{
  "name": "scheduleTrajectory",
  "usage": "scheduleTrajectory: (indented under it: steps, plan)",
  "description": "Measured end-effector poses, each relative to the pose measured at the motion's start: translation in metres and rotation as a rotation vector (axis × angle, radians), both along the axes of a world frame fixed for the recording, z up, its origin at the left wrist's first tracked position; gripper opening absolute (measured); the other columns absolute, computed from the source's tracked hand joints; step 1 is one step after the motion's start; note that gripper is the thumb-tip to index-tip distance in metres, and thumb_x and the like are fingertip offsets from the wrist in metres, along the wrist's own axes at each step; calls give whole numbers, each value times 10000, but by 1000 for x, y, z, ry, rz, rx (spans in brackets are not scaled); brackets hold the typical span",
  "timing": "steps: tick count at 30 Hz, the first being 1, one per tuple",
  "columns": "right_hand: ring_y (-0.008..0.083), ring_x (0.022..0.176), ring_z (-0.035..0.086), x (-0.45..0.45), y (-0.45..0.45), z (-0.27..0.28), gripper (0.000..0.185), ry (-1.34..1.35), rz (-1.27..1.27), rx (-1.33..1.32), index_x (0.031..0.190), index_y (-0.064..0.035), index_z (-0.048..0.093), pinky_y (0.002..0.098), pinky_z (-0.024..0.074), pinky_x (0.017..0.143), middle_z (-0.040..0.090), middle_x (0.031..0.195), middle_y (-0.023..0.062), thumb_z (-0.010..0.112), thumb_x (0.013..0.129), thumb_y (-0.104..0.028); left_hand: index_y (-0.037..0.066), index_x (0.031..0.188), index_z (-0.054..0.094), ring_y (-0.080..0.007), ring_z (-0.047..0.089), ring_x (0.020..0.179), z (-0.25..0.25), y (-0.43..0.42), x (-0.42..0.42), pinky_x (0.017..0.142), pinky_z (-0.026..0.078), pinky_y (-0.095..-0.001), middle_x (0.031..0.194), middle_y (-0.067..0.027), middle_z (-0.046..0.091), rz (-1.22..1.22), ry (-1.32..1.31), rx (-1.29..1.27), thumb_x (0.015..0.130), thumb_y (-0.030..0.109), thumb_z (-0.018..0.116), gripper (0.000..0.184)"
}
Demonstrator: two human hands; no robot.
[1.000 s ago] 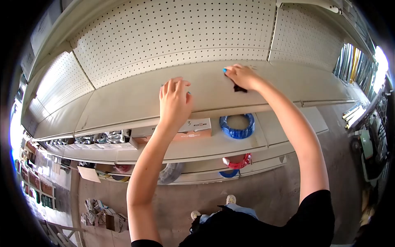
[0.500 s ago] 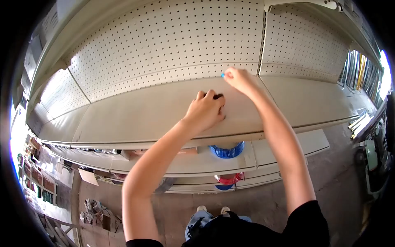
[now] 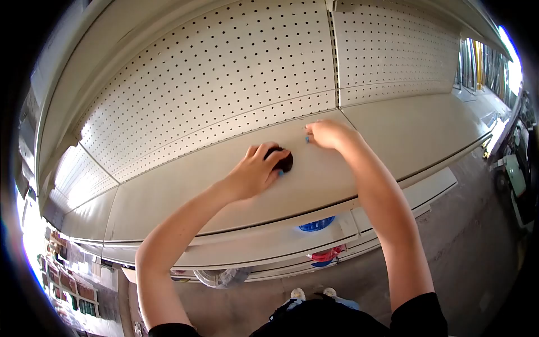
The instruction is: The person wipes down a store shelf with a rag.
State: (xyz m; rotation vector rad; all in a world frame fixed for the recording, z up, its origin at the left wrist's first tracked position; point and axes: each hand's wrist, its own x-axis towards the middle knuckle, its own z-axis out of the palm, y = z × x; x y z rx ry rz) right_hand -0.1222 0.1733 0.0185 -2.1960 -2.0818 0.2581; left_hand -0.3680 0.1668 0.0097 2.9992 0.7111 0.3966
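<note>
Holding a dark thing (image 3: 287, 163) on the shelf (image 3: 168, 185), our left hand (image 3: 252, 171) is curling around it. Our right hand (image 3: 332, 135) is bending nearby, but we are not seeing if it is gripping anything.

From here I see a long, pale beige metal shelf (image 3: 426, 135), made of sections that meet at thin seams, its front edge curved (to my eye) across the view. A small dark item (image 3: 285, 163) is on it, partly covered by the left hand (image 3: 252, 174). Below, a lower shelf (image 3: 269, 241) bears a blue coil (image 3: 317, 224), partly hidden by the edge above; a red coil (image 3: 328, 254) sits lower still.
</note>
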Motion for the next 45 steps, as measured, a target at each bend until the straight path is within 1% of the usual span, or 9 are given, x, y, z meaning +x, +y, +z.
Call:
scheduleTrajectory:
  steps: [5, 8, 11, 20, 22, 23, 26, 38, 45]
  plan:
    - [252, 1050, 607, 8, 4, -9, 429, 4, 4, -8, 1255, -197, 559, 382, 512, 846, 616, 1192, 63, 458, 862, -59, 212, 1288, 461, -361, 453, 1108, -11, 76, 44, 917, 471, -448, 1252, -87, 437, 55, 4, 118, 873, 164, 579, 434]
    - [272, 1101, 570, -1, -15, 16, 416, 17, -23, -96, 1322, -245, 504, 381, 473, 913, 566, 1269, 73, 451, 918, -158, 243, 1241, 513, -334, 480, 1087, -1, 86, 63, 878, 496, -428, 1209, -63, 481, 123, 32, 91, 874, 187, 581, 377]
    - [266, 1085, 580, -1, -24, 26, 396, 51, -54, -71, 1285, -260, 546, 378, 473, 909, 585, 1244, 72, 469, 913, -146, 267, 1182, 563, -299, 494, 1076, -1, 87, 63, 847, 511, -401, 1179, -19, 507, 138, 34, 92, 863, 214, 590, 324]
    - [279, 1080, 581, 14, -3, 4, 312, 107, 62, -3, 1233, -174, 589, 389, 461, 926, 590, 1241, 80, 449, 955, -189, 243, 1100, 643, -270, 488, 1003, 10, 0, -23, 885, 455, -396, 1121, -14, 537, -80, -44, -15, 743, 94, 671, 388]
    - [262, 1069, 584, 8, -7, 6, 342, 95, 38, -7, 1182, -174, 613, 400, 475, 891, 606, 1202, 71, 424, 904, -107, 237, 1091, 652, -267, 486, 997, 13, -12, -41, 884, 451, -392, 1117, -16, 541, -126, -45, -24, 722, 67, 681, 407]
    - [253, 1063, 586, 4, -10, 7, 366, 89, 23, -8, 1156, -174, 626, 406, 482, 874, 614, 1182, 66, 412, 878, -66, 233, 1093, 652, -266, 484, 999, 13, -10, -43, 886, 450, -390, 1114, -17, 542, -130, -37, -35, 717, 60, 681, 415]
    - [289, 1063, 586, 1, -16, 9, 321, 108, 8, 11, 1236, -171, 586, 411, 469, 907, 600, 1217, 90, 420, 966, -221, 222, 1097, 653, -262, 481, 1004, 13, -2, -40, 893, 444, -383, 1099, -17, 547, -106, -32, -53, 709, 48, 680, 425]
    - [325, 922, 629, -4, -5, 8, 334, -67, -23, -60, 1235, -194, 583, 427, 511, 814, 645, 1066, 149, 436, 935, -206, 232, 1054, 652, -246, 507, 1045, -7, 106, 56, 874, 482, -356, 1085, 16, 563, 206, -74, 110, 821, 202, 598, 241]
    - [323, 944, 625, 2, -8, 12, 320, -30, 22, -35, 1205, -168, 610, 407, 502, 844, 649, 1084, 142, 490, 916, -234, 230, 1085, 646, -248, 500, 1043, -2, 68, 32, 904, 458, -388, 1085, 3, 563, 80, -85, 23, 760, 109, 659, 347]
